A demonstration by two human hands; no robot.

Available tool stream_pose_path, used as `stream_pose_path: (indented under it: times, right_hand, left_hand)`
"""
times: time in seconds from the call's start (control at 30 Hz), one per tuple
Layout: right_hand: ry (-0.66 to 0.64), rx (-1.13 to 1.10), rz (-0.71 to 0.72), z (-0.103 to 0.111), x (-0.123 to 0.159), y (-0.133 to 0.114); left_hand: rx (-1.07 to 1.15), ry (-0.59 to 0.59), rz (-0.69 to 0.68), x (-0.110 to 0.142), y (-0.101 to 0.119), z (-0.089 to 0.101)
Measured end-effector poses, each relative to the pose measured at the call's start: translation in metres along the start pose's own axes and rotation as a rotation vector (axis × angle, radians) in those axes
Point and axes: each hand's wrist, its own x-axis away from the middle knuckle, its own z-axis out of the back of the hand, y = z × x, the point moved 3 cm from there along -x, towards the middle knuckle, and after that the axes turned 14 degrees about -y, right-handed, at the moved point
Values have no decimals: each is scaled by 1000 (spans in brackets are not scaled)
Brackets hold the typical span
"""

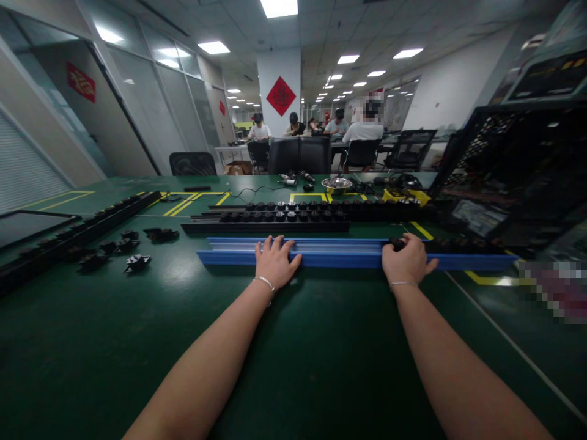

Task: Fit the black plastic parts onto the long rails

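A long blue channel rail lies crosswise on the green table in front of me. My left hand grips its near wall left of the middle, fingers spread over the top and thumb along the front. Farther right, my right hand is closed around a small black part at the channel. Its fingertips are partly hidden behind the part and the rail. Right of that hand, a row of black parts sits along the rail.
Black rails with rows of black wheel-like parts lie behind the blue one. Loose black clips and another long black rail are at left. Beyond stand a metal bowl and a yellow tray. Several people sit in the background.
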Motion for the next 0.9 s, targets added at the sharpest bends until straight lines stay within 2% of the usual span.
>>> stream_pose_path:
  times: [0.6,0.9]
  right_hand:
    - [-39,49,94,-6,5,-7]
    - [-125,124,131,-9,10,-17]
  left_hand:
    - [-32,15,1,0,-1,-2]
    - [-24,14,-7,0,-1,-1]
